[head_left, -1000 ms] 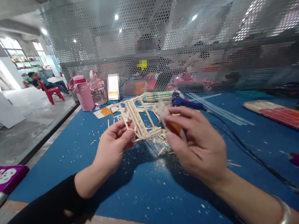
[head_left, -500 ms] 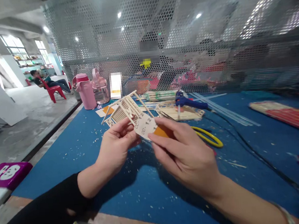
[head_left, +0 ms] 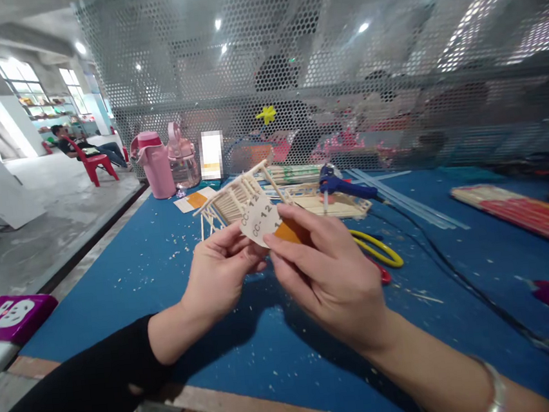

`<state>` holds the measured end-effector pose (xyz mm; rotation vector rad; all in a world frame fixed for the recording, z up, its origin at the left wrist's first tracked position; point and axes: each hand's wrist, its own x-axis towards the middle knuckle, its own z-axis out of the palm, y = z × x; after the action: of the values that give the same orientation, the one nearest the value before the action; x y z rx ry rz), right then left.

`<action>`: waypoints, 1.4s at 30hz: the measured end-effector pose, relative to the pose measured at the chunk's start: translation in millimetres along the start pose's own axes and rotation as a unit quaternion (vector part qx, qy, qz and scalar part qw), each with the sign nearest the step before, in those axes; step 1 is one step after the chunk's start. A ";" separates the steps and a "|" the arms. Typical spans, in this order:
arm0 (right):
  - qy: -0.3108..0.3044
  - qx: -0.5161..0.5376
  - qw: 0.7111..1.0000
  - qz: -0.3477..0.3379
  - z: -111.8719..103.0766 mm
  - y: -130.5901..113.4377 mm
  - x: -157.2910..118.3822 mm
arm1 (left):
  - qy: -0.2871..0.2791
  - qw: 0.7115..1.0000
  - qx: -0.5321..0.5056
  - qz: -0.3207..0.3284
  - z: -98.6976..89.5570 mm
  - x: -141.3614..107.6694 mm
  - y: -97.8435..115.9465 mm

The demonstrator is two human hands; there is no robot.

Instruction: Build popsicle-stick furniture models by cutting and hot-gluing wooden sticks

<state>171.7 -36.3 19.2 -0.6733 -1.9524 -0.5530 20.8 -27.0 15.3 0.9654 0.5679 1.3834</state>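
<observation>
My left hand [head_left: 220,269] is closed with thumb and fingers pinched on a small model of thin wooden sticks [head_left: 235,197], raised above the table and tilted. In my right hand [head_left: 326,269] is a folded piece of sandpaper [head_left: 261,219], white on the back with printed "CC-12" and orange on the other side. Its white face lies against the near side of the model and hides part of the stick joints and my left fingertips. Beyond my hands, a blue glue gun [head_left: 345,186] lies near a flat wooden stick panel [head_left: 352,206].
Another sandpaper sheet [head_left: 195,200] lies on the blue table [head_left: 132,297]. Scissors with a yellow handle [head_left: 386,257], clear glue sticks [head_left: 410,199] and a pack of sticks [head_left: 518,211] lie rightward. A pink flask [head_left: 156,169] stands before the perforated screen [head_left: 183,59]. A person sits farther left.
The wooden model has tipped and shifted slightly up and to the right. The sandpaper and my right hand have moved a little left and upward. Both holds remain.
</observation>
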 end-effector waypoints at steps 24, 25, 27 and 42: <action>0.000 0.000 1.000 -0.017 -9.4 2.4 -1.2 | -0.042 0.996 0.068 0.026 -4.5 -3.3 2.3; -0.003 0.000 1.000 -0.020 -9.5 2.5 -1.7 | -0.038 0.997 0.068 0.026 -4.6 -3.4 1.8; -0.007 0.001 1.000 -0.023 -9.5 2.7 -2.4 | -0.018 0.997 0.061 0.035 -4.8 -3.7 1.0; -0.012 0.001 1.000 -0.018 -9.5 3.0 -3.3 | -0.012 0.997 0.072 0.030 -5.1 -3.7 3.5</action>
<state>181.0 -40.7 20.6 -0.6457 -1.9904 -0.5670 14.1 -29.8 14.9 1.1217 0.6326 1.3977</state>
